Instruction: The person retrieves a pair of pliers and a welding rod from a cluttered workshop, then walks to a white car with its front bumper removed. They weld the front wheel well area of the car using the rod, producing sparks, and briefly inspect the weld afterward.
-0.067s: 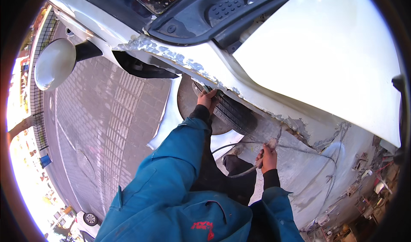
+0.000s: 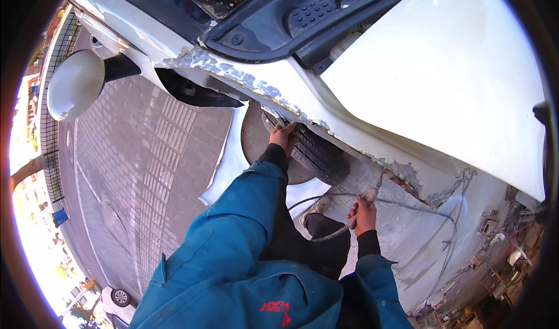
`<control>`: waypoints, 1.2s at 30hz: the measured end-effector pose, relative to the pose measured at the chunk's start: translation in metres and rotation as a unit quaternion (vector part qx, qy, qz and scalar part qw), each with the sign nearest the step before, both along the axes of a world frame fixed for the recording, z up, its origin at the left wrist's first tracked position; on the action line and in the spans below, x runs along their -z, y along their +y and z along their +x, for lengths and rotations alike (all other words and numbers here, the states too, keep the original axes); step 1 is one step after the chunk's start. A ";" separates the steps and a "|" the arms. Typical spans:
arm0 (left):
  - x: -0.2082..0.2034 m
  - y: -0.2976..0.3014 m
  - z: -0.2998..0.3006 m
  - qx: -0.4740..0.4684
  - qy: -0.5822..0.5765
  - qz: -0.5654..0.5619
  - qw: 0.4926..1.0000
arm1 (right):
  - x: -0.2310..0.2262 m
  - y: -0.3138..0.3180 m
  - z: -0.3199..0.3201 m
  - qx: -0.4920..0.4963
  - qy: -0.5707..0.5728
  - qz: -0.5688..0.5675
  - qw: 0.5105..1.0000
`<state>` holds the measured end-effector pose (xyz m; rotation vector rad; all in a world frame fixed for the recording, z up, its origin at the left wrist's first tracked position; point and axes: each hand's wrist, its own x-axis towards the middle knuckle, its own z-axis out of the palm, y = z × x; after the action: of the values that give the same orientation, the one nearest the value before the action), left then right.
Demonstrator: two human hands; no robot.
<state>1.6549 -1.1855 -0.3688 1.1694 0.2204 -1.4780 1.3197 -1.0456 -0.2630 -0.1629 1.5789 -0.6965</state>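
Bending over a white vehicle body, I reach under its ragged, paint-stripped lower edge. My left hand is closed at that edge, above a black tyre; its fingertips pinch something small and greenish that I cannot make out. Lower and to the right, my right hand is wrapped round a worn hand-held tool. The tool's thin end points up toward the stripped edge, and a grey cable curves away from its lower end to the left. What the tool is cannot be told.
A dark step with a studded pad sits above my hands. On the left a white mirror sticks out over paving. A white panel hangs at upper right. Loose cable crosses the concrete; clutter lies at far right.
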 end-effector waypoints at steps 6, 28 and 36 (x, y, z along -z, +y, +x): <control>0.017 0.000 -0.009 -0.054 0.019 -0.046 0.997 | 0.019 -0.039 0.027 -0.088 -0.038 -0.011 0.995; 0.019 0.038 0.011 0.108 -0.103 -0.058 0.987 | 0.137 -0.113 0.068 -0.157 -0.111 -0.179 0.965; 0.030 0.085 -0.013 0.101 -0.158 -0.075 0.979 | 0.153 -0.105 0.047 -0.173 -0.214 -0.227 0.934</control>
<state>1.6418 -1.1005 -0.3988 1.3120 -0.2315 -1.4306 1.3667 -1.1509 -0.4163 -0.5786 0.9210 -0.7466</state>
